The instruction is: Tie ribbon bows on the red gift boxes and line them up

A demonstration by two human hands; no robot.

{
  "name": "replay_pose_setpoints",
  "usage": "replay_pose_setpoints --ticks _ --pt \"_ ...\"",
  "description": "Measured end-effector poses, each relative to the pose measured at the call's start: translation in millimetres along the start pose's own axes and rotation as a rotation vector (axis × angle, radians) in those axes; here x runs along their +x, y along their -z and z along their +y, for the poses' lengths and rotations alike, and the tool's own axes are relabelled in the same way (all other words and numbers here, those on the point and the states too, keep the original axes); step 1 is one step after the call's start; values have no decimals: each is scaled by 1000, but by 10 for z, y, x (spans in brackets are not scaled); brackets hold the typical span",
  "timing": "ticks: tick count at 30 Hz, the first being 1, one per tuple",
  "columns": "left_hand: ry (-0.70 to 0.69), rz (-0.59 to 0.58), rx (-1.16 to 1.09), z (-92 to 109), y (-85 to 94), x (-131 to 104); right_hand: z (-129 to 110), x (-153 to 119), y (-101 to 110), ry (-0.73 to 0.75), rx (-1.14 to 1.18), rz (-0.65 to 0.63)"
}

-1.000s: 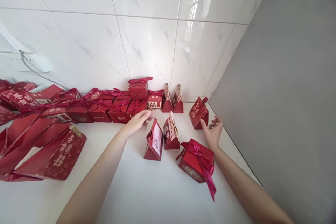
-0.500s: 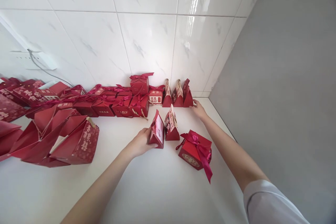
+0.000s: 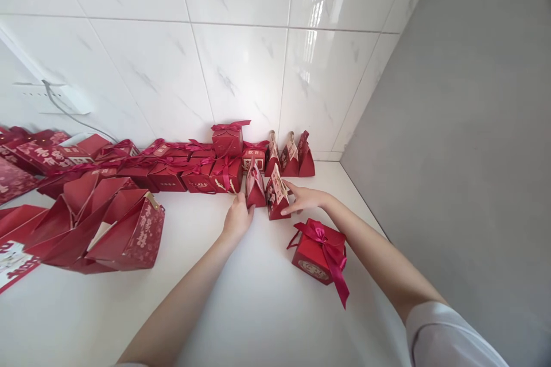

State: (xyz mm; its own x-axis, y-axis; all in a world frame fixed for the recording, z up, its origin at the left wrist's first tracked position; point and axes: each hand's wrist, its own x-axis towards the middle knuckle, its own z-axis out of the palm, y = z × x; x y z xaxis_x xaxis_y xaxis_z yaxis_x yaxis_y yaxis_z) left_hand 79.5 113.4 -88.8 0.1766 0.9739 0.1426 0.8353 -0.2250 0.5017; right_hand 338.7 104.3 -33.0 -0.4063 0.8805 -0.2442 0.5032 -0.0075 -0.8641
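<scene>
On the white counter, a ribbon-tied red gift box is sitting nearest the person. Beyond it, the right hand is touching a patterned triangular box, its grip standing apart. Just left, the left hand is clamping its grip on a red triangular box. Three upright triangular boxes are lining the tiled wall.

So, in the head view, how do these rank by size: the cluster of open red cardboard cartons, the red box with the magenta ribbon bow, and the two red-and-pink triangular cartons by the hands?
1. Open carton cluster
2. Ribboned box
3. Left triangular carton and right triangular carton: too alike to rank.
</scene>
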Motion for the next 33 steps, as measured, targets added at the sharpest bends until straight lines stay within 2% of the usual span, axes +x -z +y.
replay_pose_setpoints --ticks 3,6,10,12,14,18,20,22,23,25,27,30,33 --pt "48 49 10 -50 27 71 29 310 -103 11 -21 182" --pt "87 73 10 -81 54 177 85 551 -217 6 -6 311" --pt "102 76 -18 -90 95 257 113 590 -313 22 51 383" --pt "81 49 -42 -69 147 192 110 431 -302 49 90 374" --pt "40 -1 -67 -8 255 26 110 145 -259 66 137 342" --pt "-132 -149 -112 247 684 -528 176 -655 -232 88 226 246" --pt "-251 -199 -97 377 946 -817 257 -1035 -316 191 310 153" --pt "-244 -200 -105 443 1154 -1062 351 -1324 -477 281 343 73" --pt "-210 -213 -117 446 1220 -1165 393 -1426 -582 315 346 77" --pt "-150 -265 -145 400 1266 -1341 449 -1550 -811 314 344 150" --pt "-153 -297 -177 315 1229 -1488 452 -1583 -1030 241 357 223" --pt "-187 -188 -224 178 1148 -1659 375 -1526 -1269 183 389 323" --pt "-107 -60 -260 81 1108 -1768 283 -1426 -1385 211 357 435"
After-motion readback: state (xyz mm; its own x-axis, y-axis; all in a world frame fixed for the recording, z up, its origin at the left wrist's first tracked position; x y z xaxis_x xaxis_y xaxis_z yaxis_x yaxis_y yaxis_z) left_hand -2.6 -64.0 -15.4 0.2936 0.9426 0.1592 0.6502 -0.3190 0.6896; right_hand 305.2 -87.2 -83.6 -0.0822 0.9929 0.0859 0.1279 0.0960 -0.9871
